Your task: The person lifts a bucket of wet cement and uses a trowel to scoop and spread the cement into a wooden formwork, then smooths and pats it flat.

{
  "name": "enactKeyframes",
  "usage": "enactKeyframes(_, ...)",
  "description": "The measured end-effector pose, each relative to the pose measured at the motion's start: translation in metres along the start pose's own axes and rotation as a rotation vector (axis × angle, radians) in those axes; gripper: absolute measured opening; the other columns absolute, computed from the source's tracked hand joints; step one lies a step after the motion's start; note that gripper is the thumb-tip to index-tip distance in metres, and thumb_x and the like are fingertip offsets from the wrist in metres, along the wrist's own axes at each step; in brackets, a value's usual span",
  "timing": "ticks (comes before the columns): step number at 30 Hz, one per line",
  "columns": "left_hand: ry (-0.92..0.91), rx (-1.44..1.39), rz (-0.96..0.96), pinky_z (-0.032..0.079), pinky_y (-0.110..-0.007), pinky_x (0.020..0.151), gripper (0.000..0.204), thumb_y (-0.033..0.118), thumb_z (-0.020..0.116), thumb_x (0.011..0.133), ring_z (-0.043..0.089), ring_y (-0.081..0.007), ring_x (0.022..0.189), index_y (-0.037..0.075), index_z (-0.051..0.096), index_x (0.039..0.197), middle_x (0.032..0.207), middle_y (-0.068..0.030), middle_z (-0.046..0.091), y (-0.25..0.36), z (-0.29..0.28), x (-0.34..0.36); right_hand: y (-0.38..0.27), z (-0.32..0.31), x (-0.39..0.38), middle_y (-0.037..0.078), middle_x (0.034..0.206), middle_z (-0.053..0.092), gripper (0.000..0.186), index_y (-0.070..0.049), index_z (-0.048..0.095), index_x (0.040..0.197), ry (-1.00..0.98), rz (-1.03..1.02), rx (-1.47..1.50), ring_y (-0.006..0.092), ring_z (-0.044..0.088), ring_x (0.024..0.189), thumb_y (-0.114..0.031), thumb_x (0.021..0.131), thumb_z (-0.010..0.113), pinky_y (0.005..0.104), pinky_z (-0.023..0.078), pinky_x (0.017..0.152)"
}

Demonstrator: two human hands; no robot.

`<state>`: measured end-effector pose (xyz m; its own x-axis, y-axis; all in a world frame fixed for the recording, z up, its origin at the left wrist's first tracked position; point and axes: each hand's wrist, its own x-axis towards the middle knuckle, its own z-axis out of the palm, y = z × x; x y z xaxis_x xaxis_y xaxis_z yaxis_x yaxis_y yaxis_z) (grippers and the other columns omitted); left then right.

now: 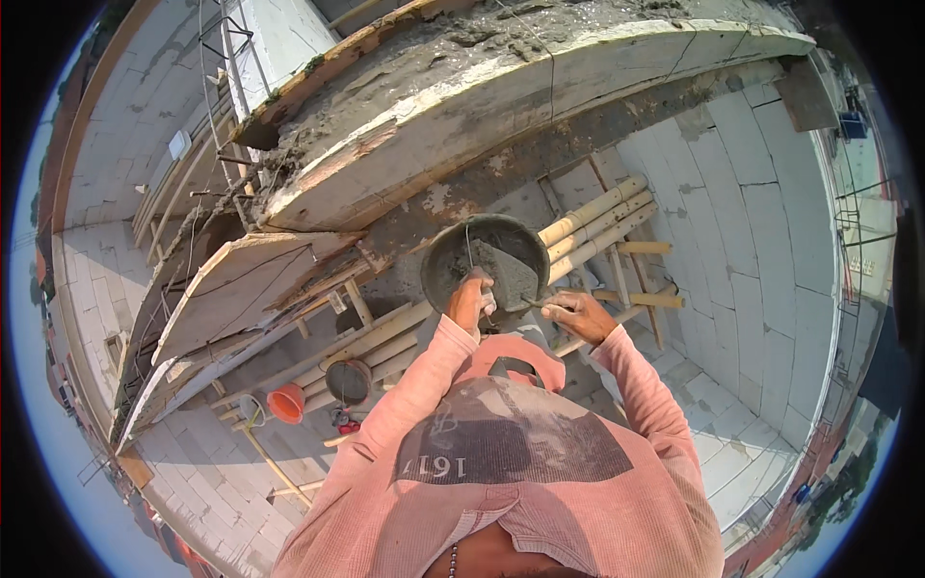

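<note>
Grey mortar [499, 237] sat wet-looking inside a round black bucket [429, 275], held just in front of the wearer's body, below the long curved formwork board [424, 154]. Left hand [469, 297] was curled closed at the near side of the bucket, fingers wrapped about its thin wire handle [470, 249]. Right hand [582, 316], just beyond the rim on the right, pinched the grip of a trowel [517, 281] between thumb and fingers; its blade lay in the bucket (mortar-coated, so the edges were hard to make out). Pink sleeves [409, 380] covered both forearms. Bamboo poles [599, 223] ran beneath, partly hidden by the bucket. Lower left, an orange bucket [285, 404] stood beside a dark pail [348, 381]. Rough concrete [462, 63] lay behind the curved board; pale block wall [761, 226] rose at right.
</note>
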<state>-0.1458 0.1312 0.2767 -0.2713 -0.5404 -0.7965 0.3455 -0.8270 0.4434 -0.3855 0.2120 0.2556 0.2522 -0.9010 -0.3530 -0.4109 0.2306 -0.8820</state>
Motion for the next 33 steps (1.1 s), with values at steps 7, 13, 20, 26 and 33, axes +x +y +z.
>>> enactKeyframes(7,0.115,-0.006,0.006,0.037,-0.027,0.051,0.023,0.034,0.055,0.085,0.037,-0.0109,0.049,0.013,0.048,0.08,0.058,0.0024,0.034,0.0,-0.043,-0.002,-0.105,-0.088,-0.04,0.011,0.082,0.061,0.037,0.003,0.066,0.096,-0.021,0.235,-0.059,0.021,0.057,0.074,-0.032,0.085,0.064,0.0327,0.045,0.067)
enactKeyframes(13,0.149,0.023,0.06,0.035,-0.03,0.048,0.025,0.034,0.059,0.083,0.038,-0.0138,0.045,0.011,0.05,0.081,0.053,0.0004,0.034,-0.01,-0.075,0.011,-0.271,-0.192,-0.065,0.006,0.069,0.052,0.033,0.007,0.065,0.092,0.012,0.064,-0.207,0.012,0.052,0.05,-0.025,0.087,0.059,0.0273,0.039,0.046)
enactKeyframes(20,0.265,-0.077,0.088,0.034,-0.031,0.046,0.021,0.03,0.06,0.082,0.038,-0.0155,0.044,0.012,0.05,0.077,0.051,0.0001,0.033,-0.013,-0.112,-0.003,-0.422,-0.216,-0.043,0.007,0.066,0.052,0.04,0.004,0.063,0.092,0.188,-0.276,-0.606,0.0125,0.049,0.057,-0.035,0.087,0.055,0.0282,0.036,0.054)
enactKeyframes(26,0.387,-0.38,0.139,0.034,-0.031,0.042,0.021,0.029,0.058,0.084,0.037,-0.0151,0.041,0.015,0.048,0.072,0.05,0.0018,0.033,-0.028,-0.151,-0.012,-0.421,-0.153,0.05,0.012,0.092,0.062,0.025,0.003,0.063,0.1,0.424,-0.817,-1.103,0.0242,0.061,0.083,-0.014,0.082,0.066,0.0333,0.048,0.073)
enactKeyframes(33,0.39,-0.471,0.142,0.032,-0.032,0.038,0.024,0.033,0.055,0.085,0.031,-0.0136,0.038,0.012,0.047,0.076,0.049,0.0017,0.028,-0.027,-0.161,-0.017,-0.439,-0.18,0.065,0.012,0.096,0.061,0.03,0.003,0.061,0.106,0.45,-0.736,-1.176,0.0241,0.061,0.084,-0.009,0.08,0.068,0.0321,0.048,0.074)
